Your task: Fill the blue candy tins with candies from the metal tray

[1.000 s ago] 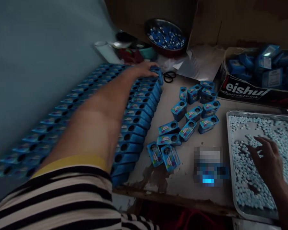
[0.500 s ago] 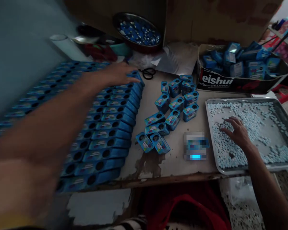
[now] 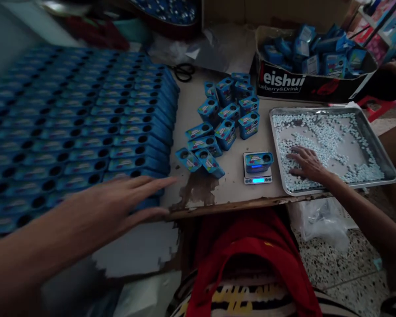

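My left hand [image 3: 132, 198] hovers with straight fingers over the front right corner of a big block of blue boxes [image 3: 132, 149], each with a dark round hole on top. Nothing is in that hand. In the metal tray [image 3: 285, 187], my right hand [image 3: 305, 163] rests with fingers spread on small pale blue candies [image 3: 330, 141]. A small digital scale [image 3: 258, 177] with a lit display stands left of the tray, bearing one blue box [image 3: 259, 160]. Several loose blue boxes [image 3: 226, 132] stand between the block and the scale.
A black carton [image 3: 284, 81] full of blue packs stands behind the tray. Black scissors [image 3: 184, 71] lie near the back of the worn table [image 3: 231, 189]. A bowl [image 3: 174, 26] of shiny blue pieces sits at the back. A plastic bag [image 3: 326, 224] hangs below the tray.
My left hand has come back from the far end of the box block to its near right corner. My right hand stays over the candies, and the view has tilted downward.
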### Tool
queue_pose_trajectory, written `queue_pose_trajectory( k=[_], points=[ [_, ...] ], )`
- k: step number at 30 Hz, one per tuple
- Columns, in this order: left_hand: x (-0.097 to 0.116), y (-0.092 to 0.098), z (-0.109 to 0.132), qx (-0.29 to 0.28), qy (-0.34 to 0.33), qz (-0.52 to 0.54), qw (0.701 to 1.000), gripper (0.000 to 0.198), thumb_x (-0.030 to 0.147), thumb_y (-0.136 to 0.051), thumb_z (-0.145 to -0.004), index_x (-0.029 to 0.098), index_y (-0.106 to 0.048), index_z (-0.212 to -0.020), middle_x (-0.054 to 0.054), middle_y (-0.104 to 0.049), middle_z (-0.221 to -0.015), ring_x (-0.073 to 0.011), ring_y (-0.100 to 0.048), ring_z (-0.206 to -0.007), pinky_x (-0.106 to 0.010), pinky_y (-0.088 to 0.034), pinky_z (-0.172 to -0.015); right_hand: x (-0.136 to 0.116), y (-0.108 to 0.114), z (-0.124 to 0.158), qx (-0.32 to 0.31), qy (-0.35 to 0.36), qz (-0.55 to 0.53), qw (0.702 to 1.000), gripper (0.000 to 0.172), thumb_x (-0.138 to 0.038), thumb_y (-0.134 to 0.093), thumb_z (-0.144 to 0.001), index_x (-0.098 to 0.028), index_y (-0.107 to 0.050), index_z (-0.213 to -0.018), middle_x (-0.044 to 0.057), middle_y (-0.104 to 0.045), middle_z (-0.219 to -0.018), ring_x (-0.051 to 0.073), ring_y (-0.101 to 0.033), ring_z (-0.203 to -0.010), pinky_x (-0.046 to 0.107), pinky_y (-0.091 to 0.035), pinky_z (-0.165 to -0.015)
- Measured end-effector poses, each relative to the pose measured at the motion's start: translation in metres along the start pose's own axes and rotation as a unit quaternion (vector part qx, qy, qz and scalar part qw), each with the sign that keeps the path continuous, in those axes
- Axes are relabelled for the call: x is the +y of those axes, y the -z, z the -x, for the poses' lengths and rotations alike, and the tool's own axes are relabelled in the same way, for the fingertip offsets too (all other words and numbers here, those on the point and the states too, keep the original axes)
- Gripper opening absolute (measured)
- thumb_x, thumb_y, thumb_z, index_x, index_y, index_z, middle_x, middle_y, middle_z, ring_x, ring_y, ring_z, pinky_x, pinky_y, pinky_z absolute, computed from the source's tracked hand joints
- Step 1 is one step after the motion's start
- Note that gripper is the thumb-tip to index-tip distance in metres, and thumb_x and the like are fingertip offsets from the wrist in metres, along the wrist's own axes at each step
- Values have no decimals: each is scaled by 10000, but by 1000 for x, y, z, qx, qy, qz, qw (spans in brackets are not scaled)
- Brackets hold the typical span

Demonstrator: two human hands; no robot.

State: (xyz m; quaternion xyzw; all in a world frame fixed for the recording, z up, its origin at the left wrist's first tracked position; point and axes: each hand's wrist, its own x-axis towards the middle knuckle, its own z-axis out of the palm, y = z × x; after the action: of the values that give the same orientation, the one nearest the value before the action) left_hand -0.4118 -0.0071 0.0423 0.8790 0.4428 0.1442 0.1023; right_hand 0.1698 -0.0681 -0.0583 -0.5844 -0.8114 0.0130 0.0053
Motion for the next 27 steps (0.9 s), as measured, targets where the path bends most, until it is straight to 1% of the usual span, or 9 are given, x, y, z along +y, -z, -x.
queue_pose_trajectory(
  k=[3,6,9,11,12,15,18,23,27],
  points=[
    [8,-9,-2,-37,-71,-61,995,553,681,-422,-1103,346,-751,-1396,-31,-836,-1188,-256,-781,-970,-342,-578,-833,-1,-2,-16,6,-12,-10,1000,413,-503,-551,-1092,-174,-758,-1228,218,-739,-1266,366,-670,-1182,470,-518,-996],
    [23,-24,-8,6,-83,-111,990,416,477,-440,-1157,263,-729,-1368,-67,-825,-1180,-269,-760,-980,-378,-568,-899,2,3,-25,38,-121,-107,986,333,-486,-546,-1062,-206,-717,-1008,114,-734,-919,264,-657,-832,359,-470,-756],
    [53,-38,-18,10,-144,-113,983,327,279,-467,-1143,203,-739,-1308,-88,-825,-1153,-283,-763,-1007,-444,-562,-1015,11,16,-24,130,-305,-321,887,355,-593,-612,-958,-242,-641,-911,6,-597,-701,190,-542,-629,308,-398,-625],
    [75,-48,-27,-4,-185,-73,980,305,199,-503,-1115,200,-746,-1300,-87,-821,-1187,-275,-768,-1059,-456,-554,-1094,16,29,-21,126,-355,-446,812,410,-640,-718,-834,-248,-630,-913,-32,-540,-662,158,-484,-578,290,-376,-591],
    [85,-54,-32,-10,-197,-47,979,301,181,-528,-1102,207,-748,-1306,-85,-818,-1207,-269,-770,-1083,-449,-556,-1114,18,36,-19,96,-359,-473,799,435,-631,-774,-773,-247,-647,-932,-45,-524,-645,149,-457,-561,286,-360,-582],
    [105,-77,-45,-9,-195,23,981,302,193,-613,-1074,232,-739,-1346,-90,-807,-1258,-268,-774,-1138,-424,-593,-1098,16,58,-13,-2,-330,-361,872,363,-481,-834,-728,-224,-734,-964,-19,-575,-642,159,-469,-577,300,-350,-612],
    [115,-105,-55,18,-137,85,987,385,222,-693,-1047,241,-680,-1431,-103,-787,-1310,-286,-763,-1206,-425,-620,-1082,6,72,-13,-24,-272,-131,953,175,-308,-690,-854,-199,-784,-953,99,-761,-899,214,-616,-716,334,-401,-694],
    [128,-139,-54,89,-25,210,973,493,243,-799,-990,233,-576,-1429,-108,-747,-1310,-285,-756,-1217,-417,-643,-1057,1,69,-19,-86,-240,-205,945,246,-387,-641,-913,-194,-771,-995,95,-787,-884,240,-678,-770,339,-456,-731],
    [131,-157,-54,127,43,283,950,566,272,-875,-930,235,-549,-1392,-103,-718,-1291,-285,-751,-1204,-423,-652,-1031,5,63,-25,-45,-232,-286,929,274,-439,-651,-906,-201,-763,-979,84,-778,-888,213,-653,-761,329,-458,-713]
  ],
)
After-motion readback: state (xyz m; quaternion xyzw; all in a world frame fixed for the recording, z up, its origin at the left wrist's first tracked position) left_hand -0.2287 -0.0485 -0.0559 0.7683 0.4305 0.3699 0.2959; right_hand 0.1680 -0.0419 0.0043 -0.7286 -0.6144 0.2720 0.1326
